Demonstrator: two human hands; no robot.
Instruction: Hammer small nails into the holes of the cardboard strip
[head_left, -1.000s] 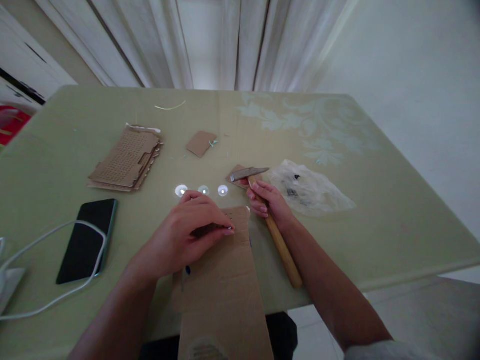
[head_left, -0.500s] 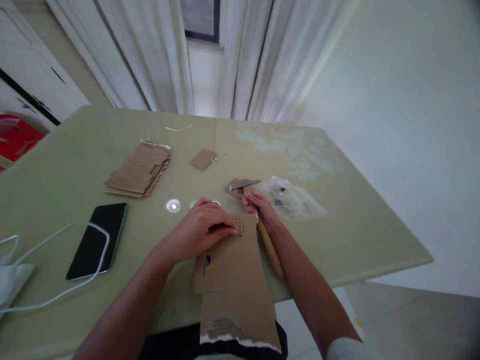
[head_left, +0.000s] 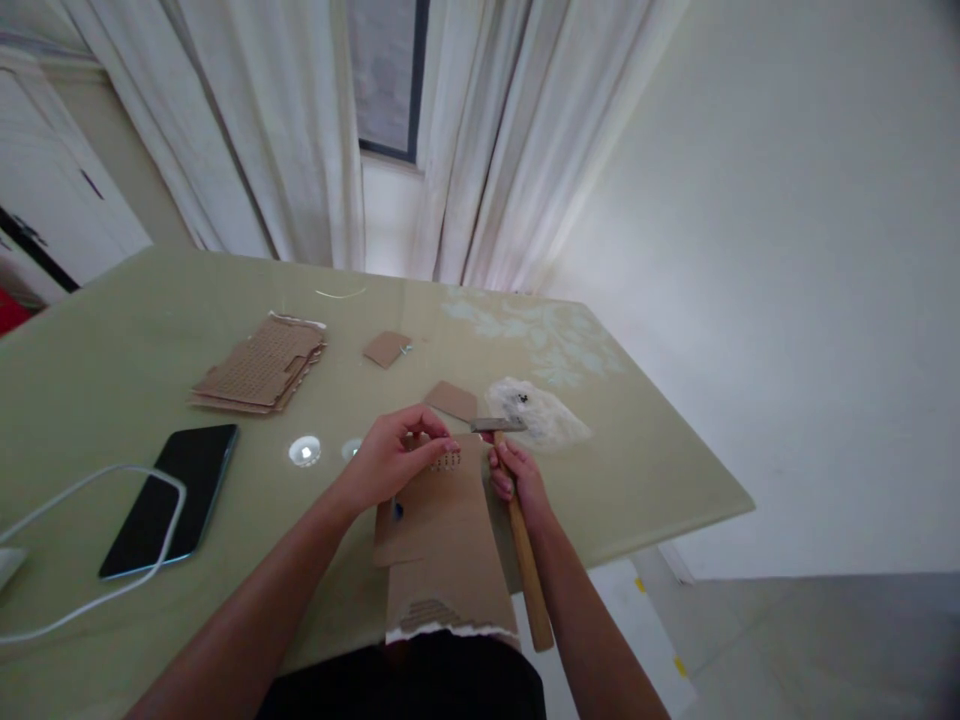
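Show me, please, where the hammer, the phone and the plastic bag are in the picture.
hammer [head_left: 525, 560]: head view, on the wooden handle below the right hand [head_left: 512, 475].
phone [head_left: 171, 498]: head view, on the middle of the dark screen.
plastic bag [head_left: 541, 418]: head view, on its crumpled clear middle.

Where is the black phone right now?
The flat black phone lies on the left of the pale green table, a white cable looped over it, near the stack of brown cardboard sheets.
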